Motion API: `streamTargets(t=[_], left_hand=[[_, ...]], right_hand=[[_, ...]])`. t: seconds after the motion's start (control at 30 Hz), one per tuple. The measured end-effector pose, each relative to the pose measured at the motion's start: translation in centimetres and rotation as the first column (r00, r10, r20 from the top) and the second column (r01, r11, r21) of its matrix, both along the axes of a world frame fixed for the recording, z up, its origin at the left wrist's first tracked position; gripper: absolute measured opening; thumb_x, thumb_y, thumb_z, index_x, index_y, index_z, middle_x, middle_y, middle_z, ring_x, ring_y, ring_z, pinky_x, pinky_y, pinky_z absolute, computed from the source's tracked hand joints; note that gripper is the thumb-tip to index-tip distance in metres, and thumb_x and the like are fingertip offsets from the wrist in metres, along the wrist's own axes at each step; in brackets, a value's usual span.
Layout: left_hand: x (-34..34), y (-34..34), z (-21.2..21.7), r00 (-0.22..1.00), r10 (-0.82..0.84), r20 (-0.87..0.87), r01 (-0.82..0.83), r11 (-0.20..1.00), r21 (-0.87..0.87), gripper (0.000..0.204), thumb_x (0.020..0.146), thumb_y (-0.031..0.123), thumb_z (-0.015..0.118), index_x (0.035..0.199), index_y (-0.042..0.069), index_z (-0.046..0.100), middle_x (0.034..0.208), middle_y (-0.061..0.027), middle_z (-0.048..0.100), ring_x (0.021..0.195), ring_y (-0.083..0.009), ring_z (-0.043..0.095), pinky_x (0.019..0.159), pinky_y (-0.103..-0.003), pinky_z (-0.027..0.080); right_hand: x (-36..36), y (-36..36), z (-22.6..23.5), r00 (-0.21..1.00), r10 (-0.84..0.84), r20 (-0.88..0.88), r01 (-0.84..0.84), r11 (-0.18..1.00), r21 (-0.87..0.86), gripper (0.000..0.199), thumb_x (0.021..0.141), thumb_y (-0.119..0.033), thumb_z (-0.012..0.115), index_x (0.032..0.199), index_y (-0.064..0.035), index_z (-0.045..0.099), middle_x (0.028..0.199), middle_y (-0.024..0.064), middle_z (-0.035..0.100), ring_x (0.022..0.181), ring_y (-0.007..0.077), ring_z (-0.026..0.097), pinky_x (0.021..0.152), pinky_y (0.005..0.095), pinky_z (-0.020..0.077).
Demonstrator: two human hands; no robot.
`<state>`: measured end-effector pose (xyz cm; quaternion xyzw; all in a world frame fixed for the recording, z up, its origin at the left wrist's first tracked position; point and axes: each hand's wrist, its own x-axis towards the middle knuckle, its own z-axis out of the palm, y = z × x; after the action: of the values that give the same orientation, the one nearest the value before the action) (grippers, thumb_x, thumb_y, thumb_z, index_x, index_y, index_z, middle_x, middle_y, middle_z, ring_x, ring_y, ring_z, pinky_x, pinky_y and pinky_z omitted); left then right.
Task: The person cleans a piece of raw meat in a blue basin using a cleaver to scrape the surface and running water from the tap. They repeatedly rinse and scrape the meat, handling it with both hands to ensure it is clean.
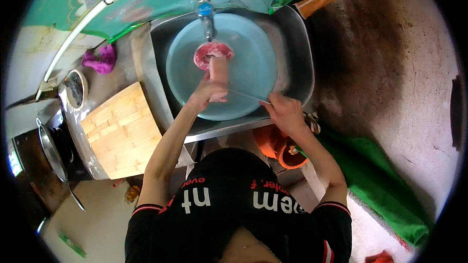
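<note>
Head view. Round pale-blue plastic basin point(253, 68) sat inside a rectangular stainless-steel sink point(297, 34), at twelve o'clock from the person. Left hand point(210, 86) reached into the basin, fingers closed around a ring-shaped piece of pink raw meat point(213, 53), held directly below the metal tap spout point(207, 19). Right hand point(285, 112) was clamped over the basin's rim at its five o'clock edge, fingers curled on it. Whether water ran from the spout could not be told.

At nine o'clock of the sink lay a rectangular pale bamboo chopping board point(122, 131) on the worktop point(105, 80); a crumpled magenta cloth point(100, 59) lay at eleven o'clock of the board.

Handling note, as judgement: the meat was best kept centred under the spout and turned slowly, with the rim grip firm so the basin did not tip or slide.
</note>
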<state>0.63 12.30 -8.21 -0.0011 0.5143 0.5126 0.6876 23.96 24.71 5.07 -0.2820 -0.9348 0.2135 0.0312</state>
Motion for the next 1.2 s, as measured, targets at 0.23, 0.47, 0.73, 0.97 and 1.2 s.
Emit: streamTargets(t=[0.23,0.47,0.73,0.97,1.2], left_hand=[[-0.8,-3.4,5.0,0.993,0.067,-0.094,-0.046,0.976,0.214,0.096,0.065,-0.002,0.076,0.145,0.013,0.025,0.126,-0.0071,0.051,0.104,-0.0222,0.059,0.08,-0.038,0.058],[-1.2,-4.8,3.9,0.967,0.162,-0.195,-0.129,0.977,0.169,0.101,0.057,-0.004,0.077,0.144,0.009,0.028,0.119,-0.0068,0.057,0.103,-0.0208,0.059,0.083,-0.033,0.053],[-1.1,-5.8,5.1,0.989,0.087,-0.116,-0.072,0.99,0.125,0.09,0.061,0.002,0.074,0.142,0.008,0.034,0.114,-0.0061,0.06,0.103,-0.0186,0.06,0.079,-0.031,0.051],[-0.4,-6.2,5.6,0.977,0.115,-0.179,-0.085,0.983,0.165,0.089,0.062,0.005,0.075,0.142,0.01,0.034,0.111,-0.0059,0.06,0.091,-0.0174,0.061,0.07,-0.029,0.051],[-0.2,-5.4,5.5,0.967,0.109,-0.23,-0.097,0.993,0.066,0.094,0.062,0.006,0.072,0.145,0.01,0.029,0.114,-0.0083,0.059,0.091,-0.0168,0.059,0.07,-0.03,0.051]], right_hand=[[-2.7,-0.7,2.6,0.979,0.203,0.001,-0.203,0.979,0.032,0.023,0.08,-0.017,0.067,0.083,-0.0061,0.046,0.068,0.013,0.057,0.061,0.034,0.061,0.05,0.0439,0.0473],[-3.9,0.4,2.1,0.936,0.353,0.009,-0.352,0.929,0.112,0.024,0.081,-0.022,0.066,0.086,-0.0068,0.048,0.067,0.0128,0.06,0.061,0.0349,0.062,0.051,0.0457,0.0477],[-5.1,0.0,2.5,0.987,0.163,-0.006,-0.161,0.978,0.132,0.024,0.085,-0.024,0.065,0.08,-0.0065,0.05,0.064,0.0147,0.06,0.06,0.0366,0.06,0.05,0.0464,0.0454],[-3.7,0.5,-1.2,0.986,0.113,0.121,-0.145,0.944,0.298,0.022,0.088,-0.028,0.06,0.085,-0.0077,0.051,0.068,0.0147,0.062,0.063,0.0361,0.063,0.049,0.0471,0.0472],[-5.3,-4.0,2.4,0.981,0.187,-0.049,-0.185,0.981,0.056,0.02,0.088,-0.026,0.06,0.087,-0.0077,0.052,0.065,0.015,0.062,0.06,0.0357,0.062,0.051,0.0472,0.0487]])
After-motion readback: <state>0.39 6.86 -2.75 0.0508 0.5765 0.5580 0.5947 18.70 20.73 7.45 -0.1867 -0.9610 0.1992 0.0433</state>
